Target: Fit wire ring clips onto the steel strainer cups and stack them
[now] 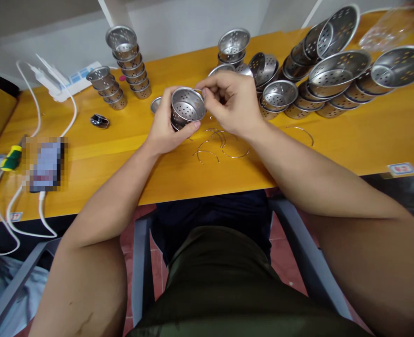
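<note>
Metal cup, one, round and hole-punched, gripped in the left hand just over the yellow worktop; right hand closed in a pinch at its rim, and what it pinches is too small to tell! Two stacks of shiny perforated cups to the left, several thin curved wires nearby, one blue-bordered label up front, print unreadable.

No readable text. Sticker, white with blue border and red marks, on right front edge of table: too small to read. Second sticker, left front edge: likewise illegible. Phone screen: pixelated. Blue markings on white power strip: blurred.
</note>
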`<control>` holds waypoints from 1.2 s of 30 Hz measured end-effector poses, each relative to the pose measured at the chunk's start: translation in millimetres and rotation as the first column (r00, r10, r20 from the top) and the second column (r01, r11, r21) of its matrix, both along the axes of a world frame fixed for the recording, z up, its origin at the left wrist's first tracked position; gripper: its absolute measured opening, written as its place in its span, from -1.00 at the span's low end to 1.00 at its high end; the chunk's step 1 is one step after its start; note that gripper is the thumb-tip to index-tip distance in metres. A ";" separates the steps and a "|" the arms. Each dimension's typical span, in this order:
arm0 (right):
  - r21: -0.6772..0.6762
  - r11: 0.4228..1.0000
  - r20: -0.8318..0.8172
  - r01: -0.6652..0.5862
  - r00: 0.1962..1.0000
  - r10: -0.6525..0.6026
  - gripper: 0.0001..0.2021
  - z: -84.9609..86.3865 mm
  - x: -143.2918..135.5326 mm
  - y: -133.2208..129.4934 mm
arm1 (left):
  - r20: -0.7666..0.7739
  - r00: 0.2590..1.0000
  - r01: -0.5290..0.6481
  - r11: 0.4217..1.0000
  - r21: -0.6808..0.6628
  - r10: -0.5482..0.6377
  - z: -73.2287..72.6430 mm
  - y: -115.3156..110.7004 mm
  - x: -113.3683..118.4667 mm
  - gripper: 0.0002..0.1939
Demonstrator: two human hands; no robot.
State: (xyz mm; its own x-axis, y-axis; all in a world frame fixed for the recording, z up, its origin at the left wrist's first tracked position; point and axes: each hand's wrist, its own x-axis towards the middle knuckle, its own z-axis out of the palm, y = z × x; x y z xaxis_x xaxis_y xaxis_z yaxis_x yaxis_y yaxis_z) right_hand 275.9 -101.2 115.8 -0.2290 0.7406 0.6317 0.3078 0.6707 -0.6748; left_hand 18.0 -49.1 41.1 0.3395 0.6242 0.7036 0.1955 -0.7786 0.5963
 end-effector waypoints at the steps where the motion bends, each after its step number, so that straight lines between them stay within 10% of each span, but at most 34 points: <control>1: 0.014 1.000 -0.003 0.002 1.000 -0.002 -0.91 -1.3 -0.8 1.0 | 0.013 1.000 0.012 1.000 0.003 -0.012 -0.3 0.1 0.8 0.15; 20: -0.111 0.989 -0.114 0.098 0.987 -0.111 -0.86 -8.2 -25.0 2.4 | 0.020 0.999 -0.033 0.998 -0.055 0.034 -4.9 -10.0 13.8 0.21; 29: -0.214 0.857 -0.129 -0.468 0.883 0.450 -0.35 6.8 14.3 13.2 | 0.040 0.998 0.044 0.993 -0.113 -0.039 -11.0 3.9 -1.9 0.00; 36: -0.259 0.864 -0.134 -0.433 0.901 0.411 -0.33 9.6 10.1 7.9 | -0.018 0.999 0.024 0.993 -0.119 -0.027 -9.2 6.0 -8.4 0.03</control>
State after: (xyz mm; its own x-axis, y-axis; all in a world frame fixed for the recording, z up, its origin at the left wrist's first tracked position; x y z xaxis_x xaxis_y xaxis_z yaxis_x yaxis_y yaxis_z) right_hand 286.1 -93.3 125.4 -0.5208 0.7294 0.4436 -0.0192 0.5094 -0.8603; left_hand 9.6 -43.2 32.0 0.3697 0.6940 0.6178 0.1892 -0.7072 0.6812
